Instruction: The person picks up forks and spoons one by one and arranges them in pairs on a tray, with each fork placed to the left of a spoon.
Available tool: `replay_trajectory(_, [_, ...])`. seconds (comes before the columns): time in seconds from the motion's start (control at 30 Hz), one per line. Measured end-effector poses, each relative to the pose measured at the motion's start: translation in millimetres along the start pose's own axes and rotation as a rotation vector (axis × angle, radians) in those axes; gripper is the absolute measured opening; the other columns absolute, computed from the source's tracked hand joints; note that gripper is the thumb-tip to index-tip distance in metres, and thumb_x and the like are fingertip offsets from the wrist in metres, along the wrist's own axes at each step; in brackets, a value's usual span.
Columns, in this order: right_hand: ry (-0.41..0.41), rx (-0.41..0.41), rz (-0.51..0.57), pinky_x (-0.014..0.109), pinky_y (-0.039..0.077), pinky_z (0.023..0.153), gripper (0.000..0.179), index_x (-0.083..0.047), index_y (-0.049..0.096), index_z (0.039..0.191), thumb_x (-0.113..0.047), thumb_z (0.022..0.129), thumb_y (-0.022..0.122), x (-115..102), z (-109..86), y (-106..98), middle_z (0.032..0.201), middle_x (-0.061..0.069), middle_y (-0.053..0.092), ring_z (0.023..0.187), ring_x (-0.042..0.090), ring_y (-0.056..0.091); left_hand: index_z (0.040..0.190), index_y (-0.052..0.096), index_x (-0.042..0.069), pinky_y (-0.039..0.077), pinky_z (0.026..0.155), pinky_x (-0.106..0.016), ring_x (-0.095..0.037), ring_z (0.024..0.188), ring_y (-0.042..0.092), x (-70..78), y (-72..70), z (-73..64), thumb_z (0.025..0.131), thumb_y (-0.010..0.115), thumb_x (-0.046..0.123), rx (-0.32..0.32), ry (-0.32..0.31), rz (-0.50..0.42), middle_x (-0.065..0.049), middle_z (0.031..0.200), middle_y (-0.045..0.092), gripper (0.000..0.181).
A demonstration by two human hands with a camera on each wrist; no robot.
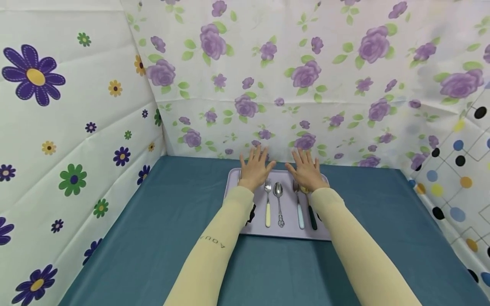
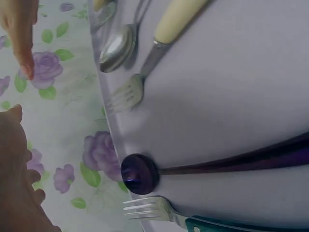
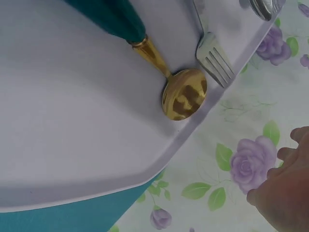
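Note:
Both hands reach forward over a pale lilac tray [image 1: 289, 212], palms down and fingers spread. My left hand [image 1: 255, 171] is over the tray's far left part, my right hand [image 1: 307, 173] over its far right part; neither holds anything. Between them lie a cream-handled fork [image 1: 268, 214] and an ornate silver spoon [image 1: 278, 190]. A fork with a light blue handle [image 1: 300, 217] and a gold spoon with a dark green handle [image 3: 184, 94] lie near my right hand. The left wrist view shows a dark purple spoon [image 2: 140, 174] and a green-handled fork [image 2: 157, 209], partly hidden by the left arm in the head view.
The tray stands on a table with a blue-green cloth [image 1: 183, 212], close to the back. A white sheet with purple roses [image 1: 245, 106] hangs behind it. More patterned sheets enclose the left side [image 1: 72, 182] and the right side [image 1: 455, 170].

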State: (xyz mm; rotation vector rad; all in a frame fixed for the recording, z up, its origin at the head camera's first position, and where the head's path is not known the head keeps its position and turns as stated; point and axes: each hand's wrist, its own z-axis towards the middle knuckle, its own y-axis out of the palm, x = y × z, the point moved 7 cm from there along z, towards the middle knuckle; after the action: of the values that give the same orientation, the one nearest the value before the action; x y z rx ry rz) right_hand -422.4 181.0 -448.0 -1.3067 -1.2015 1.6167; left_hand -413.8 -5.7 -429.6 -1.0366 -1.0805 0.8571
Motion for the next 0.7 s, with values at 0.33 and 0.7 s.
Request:
replay_trajectory(0.33, [0.009, 0.002, -0.011, 0.067, -0.008, 0.120, 0.080, -0.012, 0.005, 0.169, -0.059, 0.110, 0.029, 0, -0.7, 5, 0.174, 0.016, -0.002, 0.158, 0.041, -0.010, 0.169, 0.017, 0.019, 0.005, 0.123, -0.067, -0.030, 0.160, 0.007, -4.3, 6.6, -4.2, 0.108, 0.028, 0.062, 0.018, 0.005, 0.064, -0.007, 0.174, 0.011, 0.075])
replay_trajectory(0.7, [0.003, 0.013, -0.003, 0.066, -0.010, 0.120, 0.078, -0.008, 0.008, 0.168, -0.054, 0.111, 0.032, -6, -10.0, 3, 0.173, 0.018, -0.001, 0.158, 0.042, -0.008, 0.169, 0.019, 0.020, 0.004, 0.123, -0.065, -0.030, 0.160, 0.009, -2.8, 6.4, -14.1, 0.109, 0.029, 0.061, 0.027, -0.010, 0.061, -0.007, 0.174, 0.015, 0.073])
